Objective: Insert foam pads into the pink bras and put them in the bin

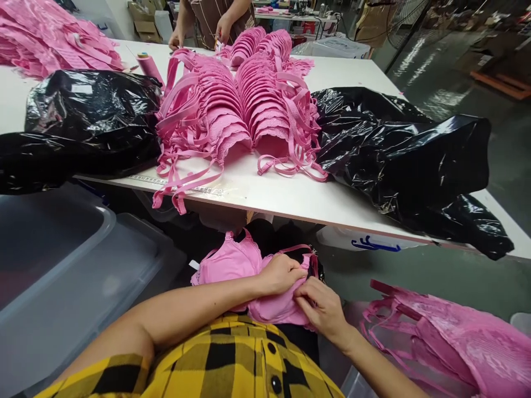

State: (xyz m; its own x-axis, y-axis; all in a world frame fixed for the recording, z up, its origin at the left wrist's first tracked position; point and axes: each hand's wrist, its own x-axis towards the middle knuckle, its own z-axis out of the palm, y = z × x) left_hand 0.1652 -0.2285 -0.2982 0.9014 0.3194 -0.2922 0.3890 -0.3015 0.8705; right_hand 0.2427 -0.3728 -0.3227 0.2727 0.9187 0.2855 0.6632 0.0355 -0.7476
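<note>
A pink bra [232, 262] lies across my lap, its cups facing up and a white tag at its left edge. My left hand [282, 275] is closed on the upper edge of the right-hand cup, near the strap. Close beside it, my right hand [321, 307] pinches the outer side of that same cup. The fingertips of both hands are nearly together. Whatever small part lies between the fingers is hidden.
On the white table [290, 204] stands a nested row of pink bras [244, 105], between black plastic bags [91, 116] [398, 143]. Clear plastic bins [103, 265] stand at left. More pink bras [452, 337] hang at right. Another person's hands [224, 27] work across the table.
</note>
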